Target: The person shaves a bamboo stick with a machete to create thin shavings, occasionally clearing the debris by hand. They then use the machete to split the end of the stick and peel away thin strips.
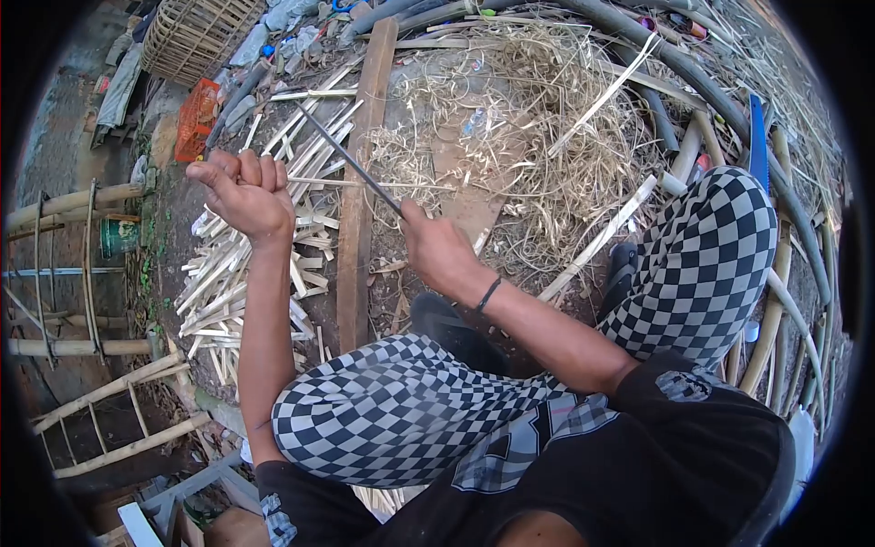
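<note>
Pale strip (pixel 319 181) runs from left hand (pixel 241 196) past right hand (pixel 447 253).

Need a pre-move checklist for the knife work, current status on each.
1. Knife in right hand: ok, fingers closed around its near end.
2. Left hand off the blade: ok, they appear apart in view.
3. Left grip on thin bamboo strip: cannot tell; fist is closed, but the strip's near end is hidden.
4. Blade touching strip: cannot tell; they cross in view, depth unclear.
5. Blade tip pointing away from checkered trousers: ok.
6. Bamboo strip pile neatly aligned: not ok, pieces lie crossed.
</note>
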`<state>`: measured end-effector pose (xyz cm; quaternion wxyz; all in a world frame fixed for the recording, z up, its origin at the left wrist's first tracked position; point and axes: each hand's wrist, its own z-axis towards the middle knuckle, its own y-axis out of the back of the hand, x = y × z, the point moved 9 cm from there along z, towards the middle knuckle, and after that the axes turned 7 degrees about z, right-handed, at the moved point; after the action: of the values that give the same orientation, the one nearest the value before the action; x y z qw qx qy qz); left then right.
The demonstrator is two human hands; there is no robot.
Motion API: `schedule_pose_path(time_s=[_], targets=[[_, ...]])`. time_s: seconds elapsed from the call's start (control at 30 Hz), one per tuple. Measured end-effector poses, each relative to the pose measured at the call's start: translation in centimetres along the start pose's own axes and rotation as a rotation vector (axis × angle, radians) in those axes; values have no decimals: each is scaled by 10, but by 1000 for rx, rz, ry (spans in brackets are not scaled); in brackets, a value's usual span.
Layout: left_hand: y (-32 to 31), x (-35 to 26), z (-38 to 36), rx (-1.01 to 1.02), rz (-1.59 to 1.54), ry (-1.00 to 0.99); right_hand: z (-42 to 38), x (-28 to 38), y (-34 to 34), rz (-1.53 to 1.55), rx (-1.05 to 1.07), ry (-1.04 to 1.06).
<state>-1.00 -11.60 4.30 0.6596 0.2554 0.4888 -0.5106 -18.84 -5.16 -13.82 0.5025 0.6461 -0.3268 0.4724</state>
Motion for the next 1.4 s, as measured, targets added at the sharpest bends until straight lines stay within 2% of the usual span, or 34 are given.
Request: schedule_pose_path(time_s=[0.1, 0.17, 0.27, 0.37, 0.43, 0.5, 0.57, 0.67, 0.73, 0.83, 0.93, 0.97, 1.13, 1.23, 1.27, 1.33, 1.37, 1.4], targets=[[-1, -7, 0, 5, 28, -21, -1, 6, -9, 44, -34, 97], [8, -4, 5, -42, 38, -43, 4, -32, -13, 34, -49, 50], [25, -2, 11, -85, 53, -75, 9, -45, -17, -46, -74, 30], [36, 5, 16, -142, 21, -29, 12, -9, -8, -80, -44, 15], [27, 5, 14, -114, 15, -18, 1, 19, -5, -71, 29, 84], [18, 1, 8, -49, 31, -17, 4, -11, -15, -77, 15, 32], [26, 2, 9, -70, 45, -39, 15, -56, -14, -106, 12, -92], [33, 5, 17, -89, 50, -61, 18, -43, -16, -181, 26, -99], [37, 5, 20, -127, 25, -21, 14, -17, -6, -119, -14, -84], [24, 3, 14, -90, 21, 16, 5, 31, 1, -71, 61, 89], [19, 3, 12, -29, 9, 51, 23, -37, -11, -134, -33, 1], [25, 6, 15, -36, -1, 43, 27, -57, -4, -25, -50, -22], [33, 10, 18, -49, -26, 50, 22, -19, -5, -147, -27, -45], [23, 7, 14, -19, -15, 46, 12, 20, -6, -78, -2, 129], [19, 4, 11, -8, -3, 43, 14, 8, -10, -73, 4, 124], [22, 3, 12, -11, 4, 35, 26, -59, -16, -192, 32, -91], [32, 7, 14, -48, 6, 30, 31, -84, -12, -176, 13, -121], [39, 11, 16, -84, 7, 30, 34, -79, -10, -179, 8, -114]])
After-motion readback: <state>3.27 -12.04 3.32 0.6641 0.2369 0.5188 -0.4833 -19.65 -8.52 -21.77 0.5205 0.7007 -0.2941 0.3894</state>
